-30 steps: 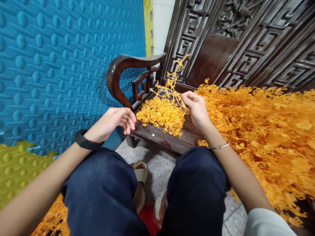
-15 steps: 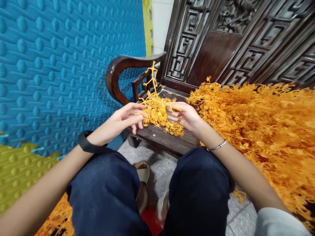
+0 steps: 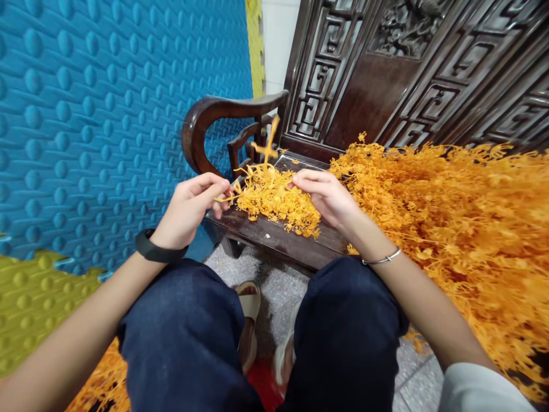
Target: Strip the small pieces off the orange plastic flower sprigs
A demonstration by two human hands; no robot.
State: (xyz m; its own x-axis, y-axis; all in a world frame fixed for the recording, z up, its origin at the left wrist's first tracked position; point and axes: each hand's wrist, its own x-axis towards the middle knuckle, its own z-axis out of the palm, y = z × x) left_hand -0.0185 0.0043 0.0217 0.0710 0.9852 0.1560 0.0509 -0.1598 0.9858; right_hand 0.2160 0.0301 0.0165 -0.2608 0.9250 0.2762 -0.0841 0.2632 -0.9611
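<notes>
Your left hand (image 3: 191,203) pinches a nearly bare orange sprig (image 3: 266,153); your right hand (image 3: 330,197) has narrow fingers, content unclear. The centre floret pile (image 3: 278,203) seems done; the large right-side heap (image 3: 450,229) seems left.

Blue mat (image 3: 128,103): knobbed, at my ten o'clock
Carved bench back (image 3: 392,74): dark wood, I see it at two o'clock
Speckled floor (image 3: 277,289): grey, six o'clock
</notes>
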